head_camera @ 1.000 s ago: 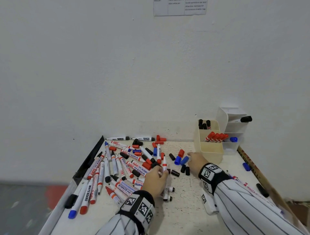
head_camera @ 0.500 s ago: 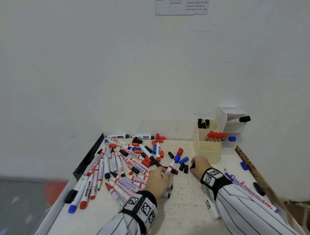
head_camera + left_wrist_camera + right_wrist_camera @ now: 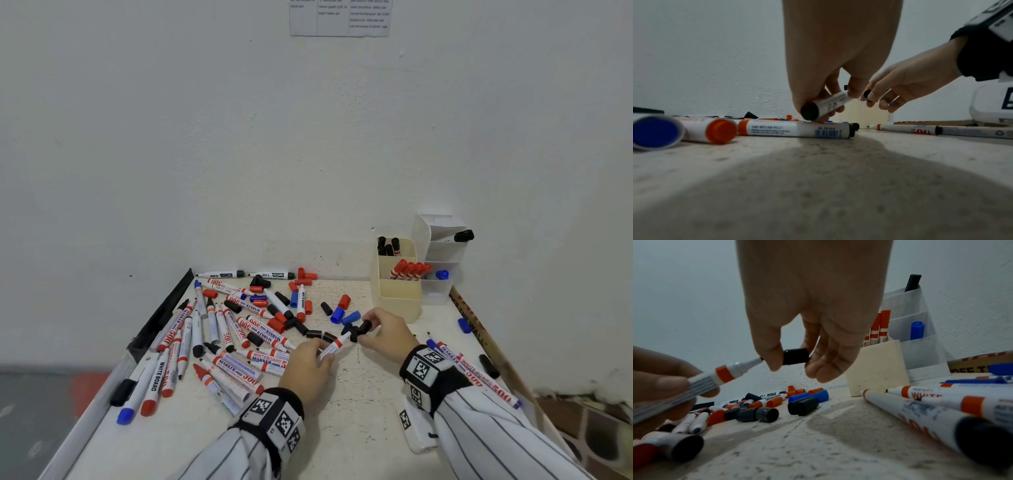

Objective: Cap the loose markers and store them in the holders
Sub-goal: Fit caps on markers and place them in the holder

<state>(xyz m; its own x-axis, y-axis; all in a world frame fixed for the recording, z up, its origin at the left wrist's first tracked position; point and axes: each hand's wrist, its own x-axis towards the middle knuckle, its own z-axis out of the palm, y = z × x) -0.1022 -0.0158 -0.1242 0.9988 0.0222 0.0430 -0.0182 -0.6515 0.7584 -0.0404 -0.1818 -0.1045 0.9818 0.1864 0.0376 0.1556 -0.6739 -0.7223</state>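
Note:
My left hand [image 3: 310,359] grips a white whiteboard marker [image 3: 335,346] [image 3: 719,374] with an orange band, its bare tip pointing right. My right hand [image 3: 383,334] pinches a black cap [image 3: 363,327] [image 3: 795,356] between thumb and fingers, right at the marker's tip. The marker's black rear end [image 3: 809,111] faces the left wrist camera. Both hands hover just above the table, mid-right. A cream holder [image 3: 399,294] with black and red markers and a white tiered holder [image 3: 440,260] stand against the wall at the right.
A heap of loose markers and red, black and blue caps [image 3: 239,325] covers the table's left and middle. More markers [image 3: 472,373] lie under my right forearm. A black rail [image 3: 161,315] edges the left side, a wooden strip [image 3: 479,329] the right.
My left hand lifted the marker off the pile and turned its tip to the right. My right hand picked up a black cap and brought it to the tip.

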